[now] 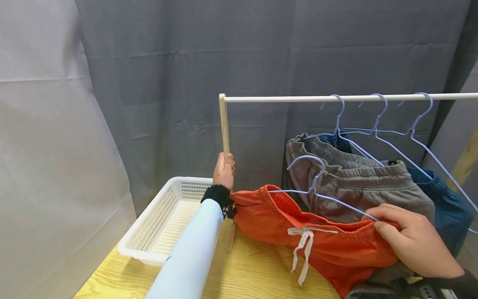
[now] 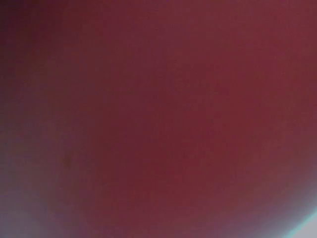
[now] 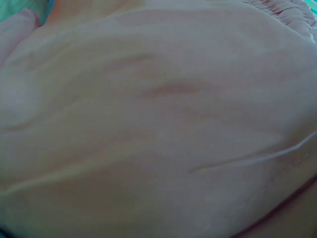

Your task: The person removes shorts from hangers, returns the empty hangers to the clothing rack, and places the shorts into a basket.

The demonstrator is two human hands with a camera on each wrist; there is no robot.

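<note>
One pair of orange shorts (image 1: 317,234) lies draped over the worktop (image 1: 246,274) on the near right, waistband uppermost and running left to right, rising slightly toward the left, with its white drawstring (image 1: 304,245) dangling toward the near edge. One lilac wire hanger (image 1: 317,182) sits in the waistband, its hook pointing up and curling left, its long arm sloping down to the right. The right hand (image 1: 414,241) pinches the right end of the waistband together with that arm of the hanger. The left hand (image 1: 224,170) is clenched around the upright wooden post (image 1: 225,124) of the rack, at the post's lower half. Three more hangers (image 1: 377,124) of the same kind hang from the white rail (image 1: 336,98) farther right; grey shorts (image 1: 358,182) and a blue garment (image 1: 444,199) hang behind the orange pair. One white slotted basket (image 1: 164,220) stands on the worktop at the left, just beside the post. Both wrist views are filled with blurred fabric and tell nothing more.
</note>
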